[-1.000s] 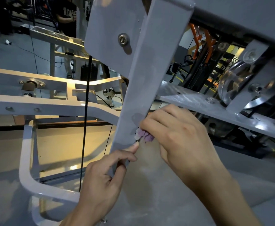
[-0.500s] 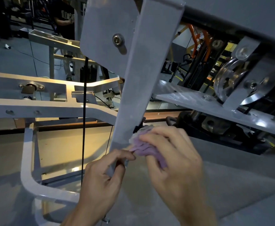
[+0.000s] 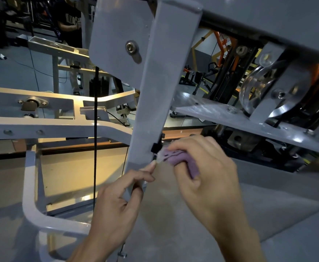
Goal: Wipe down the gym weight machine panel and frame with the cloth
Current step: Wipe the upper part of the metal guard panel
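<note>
A grey slanted frame bar (image 3: 155,103) of the weight machine runs from top centre down to the lower middle. My right hand (image 3: 208,178) is closed on a bunched purple cloth (image 3: 175,156), pressed against the bar's right edge beside a small black clip (image 3: 156,147). My left hand (image 3: 117,207) grips the bar's lower end, thumb and forefinger pinching its edge just below the cloth. A flat grey panel (image 3: 173,224) lies under both hands.
A black cable (image 3: 95,148) hangs vertically left of the bar. Grey frame arms (image 3: 51,127) stretch to the left, a curved rail (image 3: 30,201) below. A metal pulley (image 3: 268,95) sits at the right. A person stands at the far upper left (image 3: 69,21).
My right hand has slid down and slightly right along the bar's edge, and more of the purple cloth now shows. My left hand keeps its grip on the bar.
</note>
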